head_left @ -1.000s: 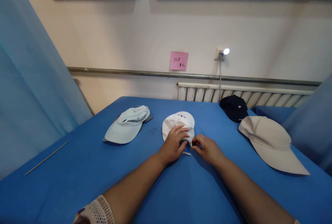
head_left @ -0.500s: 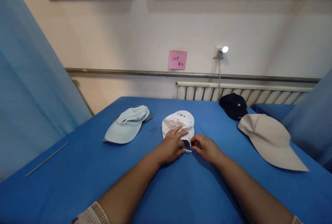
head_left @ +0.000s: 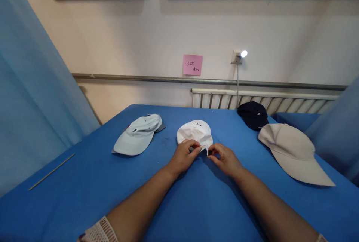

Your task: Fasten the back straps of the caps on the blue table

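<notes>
A white cap (head_left: 195, 131) with a small dark mark lies on the blue-covered table in front of me, its back opening towards me. My left hand (head_left: 183, 156) is closed, thumb and fingertips pinching the near left edge of the cap at its back strap. On the other side, my right hand (head_left: 226, 159) pinches the right end of the strap, where a small dark piece (head_left: 209, 153) like a buckle shows between the fingertips. The finer detail of the strap is too small to make out.
Pale blue caps (head_left: 137, 135) lie stacked on the left, and a thin stick (head_left: 52, 171) lies near the left edge. A beige cap (head_left: 291, 148) and a navy cap (head_left: 253, 115) sit on the right. Behind the table are a radiator (head_left: 215, 100) and a wall.
My left hand has gone from lying spread over the cap to pinching its back edge; the loose white strap end no longer sticks out below. The cap has shifted slightly right.
</notes>
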Tool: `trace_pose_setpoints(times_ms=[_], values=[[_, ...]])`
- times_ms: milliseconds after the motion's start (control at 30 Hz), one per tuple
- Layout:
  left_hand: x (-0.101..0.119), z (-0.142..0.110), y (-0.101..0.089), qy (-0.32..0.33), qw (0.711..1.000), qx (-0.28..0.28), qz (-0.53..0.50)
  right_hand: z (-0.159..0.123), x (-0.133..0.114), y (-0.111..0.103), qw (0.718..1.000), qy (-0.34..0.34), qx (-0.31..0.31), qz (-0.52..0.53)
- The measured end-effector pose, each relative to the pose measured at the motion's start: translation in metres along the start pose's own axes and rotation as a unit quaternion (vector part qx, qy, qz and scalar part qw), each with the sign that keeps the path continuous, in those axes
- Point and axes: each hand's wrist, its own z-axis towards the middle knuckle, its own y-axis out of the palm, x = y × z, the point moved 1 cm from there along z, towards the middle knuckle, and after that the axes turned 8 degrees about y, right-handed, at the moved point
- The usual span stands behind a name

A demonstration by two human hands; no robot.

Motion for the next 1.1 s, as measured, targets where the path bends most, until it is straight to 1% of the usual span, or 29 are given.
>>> trace_pose_setpoints(times_ms=[167,300,567,733,867,1100], values=[[0.0001,-0.0007,0.0062,-0.013,0.999,-0.032,0.013,-0.0005,0.0013,0.0023,1.000,-0.006,-0.001,0.003],[-0.0009,-0.0007,0.0078,-0.017,0.998,-0.048,0.029,-0.0010,0.0008,0.0026,1.000,-0.002,-0.010,0.005],[-0.0027,-0.0002,0.0065,-0.032,0.998,-0.043,0.034,-0.0013,-0.0005,0.0015,1.000,-0.002,-0.009,0.001],[-0.0005,-0.0006,0.0056,-0.019,0.998,-0.055,0.023,-0.0010,-0.0024,0.0012,1.000,0.000,-0.006,-0.002],[0.0024,-0.0006,0.0053,-0.012,0.998,-0.054,0.020,-0.0010,-0.0032,0.0009,1.000,-0.003,0.000,-0.002],[0.0006,-0.0003,0.0067,-0.019,0.996,-0.070,0.049,-0.0013,-0.0024,0.0011,1.000,-0.004,-0.010,-0.004]])
